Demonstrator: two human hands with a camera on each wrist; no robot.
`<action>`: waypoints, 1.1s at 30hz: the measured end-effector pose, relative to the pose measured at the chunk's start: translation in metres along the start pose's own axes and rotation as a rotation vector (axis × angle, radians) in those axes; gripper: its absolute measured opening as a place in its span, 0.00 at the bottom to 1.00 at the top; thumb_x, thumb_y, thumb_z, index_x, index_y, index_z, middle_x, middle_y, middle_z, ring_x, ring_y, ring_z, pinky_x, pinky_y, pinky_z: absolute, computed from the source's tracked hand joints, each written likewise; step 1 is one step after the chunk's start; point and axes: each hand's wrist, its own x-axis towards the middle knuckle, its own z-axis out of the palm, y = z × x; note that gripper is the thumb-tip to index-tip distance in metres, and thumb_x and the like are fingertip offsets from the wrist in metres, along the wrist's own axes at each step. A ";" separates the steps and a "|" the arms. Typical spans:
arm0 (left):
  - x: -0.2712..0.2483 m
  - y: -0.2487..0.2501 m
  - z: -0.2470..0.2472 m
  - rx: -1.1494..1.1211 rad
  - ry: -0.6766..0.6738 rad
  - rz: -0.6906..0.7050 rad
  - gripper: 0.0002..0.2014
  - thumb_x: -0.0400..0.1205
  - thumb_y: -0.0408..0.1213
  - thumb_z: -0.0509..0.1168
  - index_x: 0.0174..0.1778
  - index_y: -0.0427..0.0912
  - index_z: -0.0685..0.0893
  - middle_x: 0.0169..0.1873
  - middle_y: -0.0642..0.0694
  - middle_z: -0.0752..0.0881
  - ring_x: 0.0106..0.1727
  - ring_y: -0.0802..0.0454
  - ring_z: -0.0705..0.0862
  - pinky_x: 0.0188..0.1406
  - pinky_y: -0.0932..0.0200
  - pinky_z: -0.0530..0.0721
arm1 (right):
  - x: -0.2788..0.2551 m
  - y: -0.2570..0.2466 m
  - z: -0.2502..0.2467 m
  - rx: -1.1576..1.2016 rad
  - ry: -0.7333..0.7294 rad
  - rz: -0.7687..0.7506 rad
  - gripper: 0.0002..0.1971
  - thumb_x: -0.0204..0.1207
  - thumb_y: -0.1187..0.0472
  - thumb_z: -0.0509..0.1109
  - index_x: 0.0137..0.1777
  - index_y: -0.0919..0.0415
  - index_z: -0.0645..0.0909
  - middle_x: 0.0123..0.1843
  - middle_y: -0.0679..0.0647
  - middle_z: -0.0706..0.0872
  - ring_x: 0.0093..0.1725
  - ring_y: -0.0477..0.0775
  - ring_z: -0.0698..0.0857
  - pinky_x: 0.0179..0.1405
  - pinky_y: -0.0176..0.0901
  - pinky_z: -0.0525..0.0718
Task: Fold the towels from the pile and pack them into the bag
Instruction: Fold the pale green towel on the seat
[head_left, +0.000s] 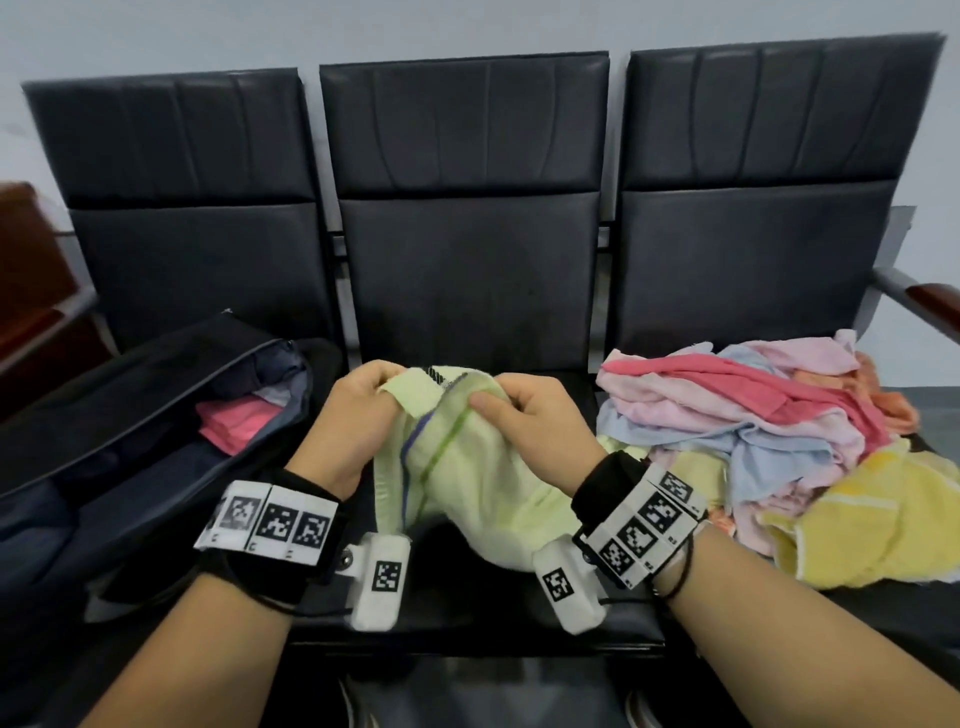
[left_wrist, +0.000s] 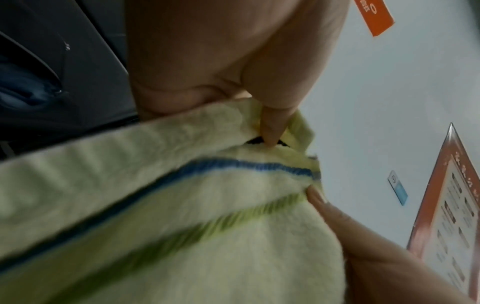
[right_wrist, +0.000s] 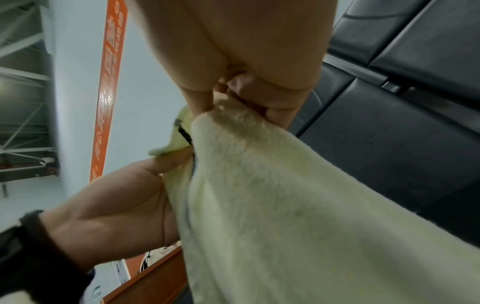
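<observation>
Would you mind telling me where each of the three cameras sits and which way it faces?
Head: worn on the head, looking forward and down at black seats, bag, towel pile; both forearms, left hand, right hand show.
Left wrist: looks along the left hand's fingers toward the wall; the right thumb shows.
Right wrist: looks along the right hand's fingers; the left hand shows.
Shared: all three see the pale green towel.

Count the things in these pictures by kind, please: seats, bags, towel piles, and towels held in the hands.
Black seats: 3
Open dark bag: 1
Pile of unfolded towels: 1
Pale green towel, gripped by left hand and right hand: 1
Total: 6
</observation>
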 end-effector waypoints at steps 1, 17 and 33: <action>-0.001 -0.002 0.000 0.018 0.019 0.028 0.02 0.82 0.33 0.70 0.44 0.41 0.87 0.38 0.45 0.89 0.42 0.51 0.84 0.39 0.54 0.82 | 0.001 0.000 0.001 -0.022 0.006 0.008 0.18 0.80 0.53 0.70 0.29 0.55 0.74 0.25 0.41 0.70 0.27 0.40 0.68 0.28 0.35 0.67; -0.025 -0.003 0.000 0.287 -0.365 0.193 0.15 0.70 0.53 0.75 0.46 0.49 0.86 0.40 0.45 0.88 0.39 0.59 0.83 0.42 0.58 0.84 | -0.013 0.016 0.006 -0.194 -0.069 0.101 0.10 0.75 0.51 0.69 0.35 0.53 0.85 0.25 0.40 0.77 0.28 0.38 0.73 0.29 0.33 0.71; -0.017 -0.002 -0.056 0.390 0.250 0.476 0.06 0.82 0.34 0.67 0.43 0.47 0.88 0.39 0.59 0.88 0.42 0.74 0.83 0.48 0.73 0.78 | -0.041 0.048 -0.015 -0.447 -0.312 0.146 0.26 0.76 0.50 0.76 0.27 0.58 0.64 0.25 0.46 0.64 0.27 0.44 0.63 0.29 0.43 0.64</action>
